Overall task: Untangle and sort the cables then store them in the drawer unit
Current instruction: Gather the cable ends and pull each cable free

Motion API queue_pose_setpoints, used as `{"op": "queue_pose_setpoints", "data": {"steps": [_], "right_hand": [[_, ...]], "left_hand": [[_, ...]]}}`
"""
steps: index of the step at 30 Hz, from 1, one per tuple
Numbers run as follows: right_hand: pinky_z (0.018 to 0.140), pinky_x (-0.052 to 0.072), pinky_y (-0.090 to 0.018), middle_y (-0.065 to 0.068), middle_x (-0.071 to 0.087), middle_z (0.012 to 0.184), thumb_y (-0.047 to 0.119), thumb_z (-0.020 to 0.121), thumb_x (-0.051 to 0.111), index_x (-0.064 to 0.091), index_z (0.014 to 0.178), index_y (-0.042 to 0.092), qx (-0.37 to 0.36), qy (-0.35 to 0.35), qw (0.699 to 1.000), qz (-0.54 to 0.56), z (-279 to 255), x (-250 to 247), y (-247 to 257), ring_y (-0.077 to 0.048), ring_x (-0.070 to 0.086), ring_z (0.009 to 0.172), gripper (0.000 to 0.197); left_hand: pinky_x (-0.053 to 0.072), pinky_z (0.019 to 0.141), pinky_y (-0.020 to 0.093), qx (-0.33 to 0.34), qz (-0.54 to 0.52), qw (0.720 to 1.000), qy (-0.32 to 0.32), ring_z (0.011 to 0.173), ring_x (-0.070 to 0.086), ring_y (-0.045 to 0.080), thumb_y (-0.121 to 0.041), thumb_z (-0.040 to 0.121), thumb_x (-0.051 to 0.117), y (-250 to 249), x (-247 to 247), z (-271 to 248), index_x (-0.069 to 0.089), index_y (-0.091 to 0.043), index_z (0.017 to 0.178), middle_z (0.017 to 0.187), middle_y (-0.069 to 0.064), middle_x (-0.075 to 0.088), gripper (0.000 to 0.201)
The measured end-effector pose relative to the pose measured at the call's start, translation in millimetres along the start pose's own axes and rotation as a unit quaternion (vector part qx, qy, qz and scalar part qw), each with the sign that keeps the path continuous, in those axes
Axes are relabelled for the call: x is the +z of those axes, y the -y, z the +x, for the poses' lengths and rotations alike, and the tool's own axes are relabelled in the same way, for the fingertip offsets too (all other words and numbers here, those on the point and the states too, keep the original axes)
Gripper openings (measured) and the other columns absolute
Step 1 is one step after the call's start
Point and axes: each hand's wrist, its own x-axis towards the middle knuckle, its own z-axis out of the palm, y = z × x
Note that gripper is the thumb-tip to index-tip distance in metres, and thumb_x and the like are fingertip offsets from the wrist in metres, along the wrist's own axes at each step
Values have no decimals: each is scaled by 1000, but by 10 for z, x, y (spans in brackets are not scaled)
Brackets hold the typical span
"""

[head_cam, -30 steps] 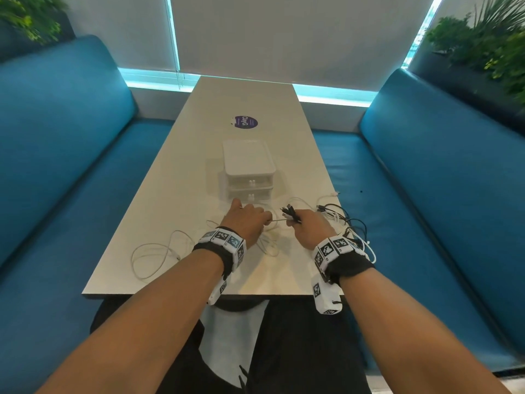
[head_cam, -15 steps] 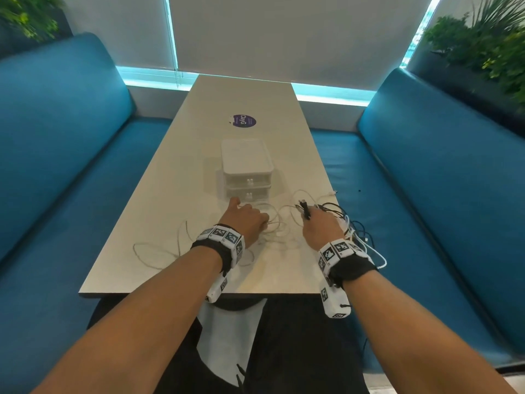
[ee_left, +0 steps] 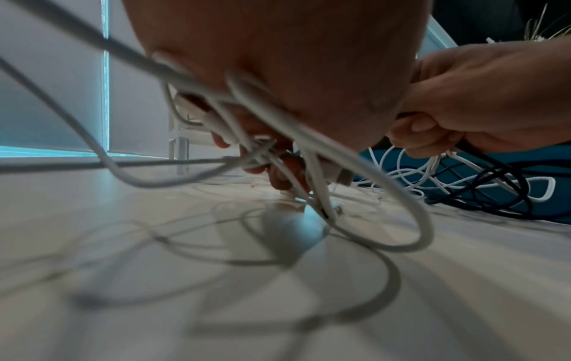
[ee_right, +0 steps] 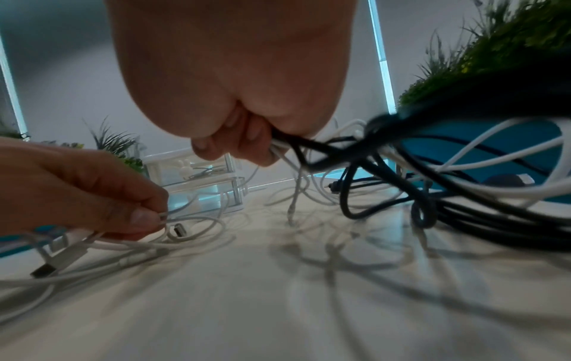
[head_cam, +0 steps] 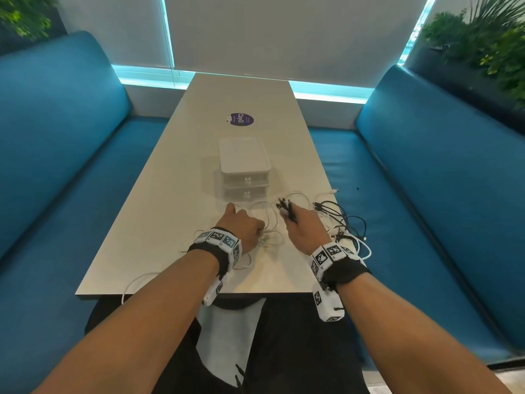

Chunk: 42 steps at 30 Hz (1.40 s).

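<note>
A clear two-drawer unit stands mid-table with both drawers closed. Just in front of it, my left hand pinches white cables whose loops spread over the table. My right hand grips a bunch of black cables, their plug ends sticking up past the fingers. The black cables trail off to the right, mixed with white ones at the table's right edge. In the right wrist view the left hand holds a white plug near several connectors.
The beige table carries a purple round sticker behind the drawer unit. Blue benches run along both sides, with plants in the far corners. One white cable loop hangs over the near table edge.
The right hand has moved forward and left with the black cable ends toward the drawer unit. The white loops at the left have been drawn in toward the left hand.
</note>
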Motion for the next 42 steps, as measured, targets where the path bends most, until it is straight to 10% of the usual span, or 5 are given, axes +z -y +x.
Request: {"op": "queue_pose_setpoints", "data": {"steps": [6,20,37,42], "right_hand": [[78,55,-39,-8,72,96,24,96,55,68,112,24,-9,112,991,-73,14,94,-3,-28,66,87,21],[75,52,-40,-13,66,105,7,96,39,51,120,11,85,47,952,-289,37,-186,-208,-33,66,92,27],[65,55,-41,-6,68,82,46,98,51,59,101,22,-37,75,991,-109,7,129,-4,-27,63,72,25],[69,55,-41,-11,65,92,30,100,49,56,114,18,-38,67,975,-210,11,78,-24,-33,65,81,20]], "left_hand": [[30,97,48,24,24,999,-35,98,53,23,-36,103,35,-53,0,27,65,-30,102,88,-6,65,31],[22,105,49,-18,-36,997,-60,105,52,19,-32,101,37,88,73,30,64,-31,105,102,-10,66,27],[27,101,47,-8,58,998,-39,112,49,26,-12,95,42,-94,-131,42,59,-17,114,112,3,61,25],[28,94,44,-6,8,998,-58,102,52,26,-15,97,42,-142,-57,63,49,-16,116,105,5,62,20]]}}
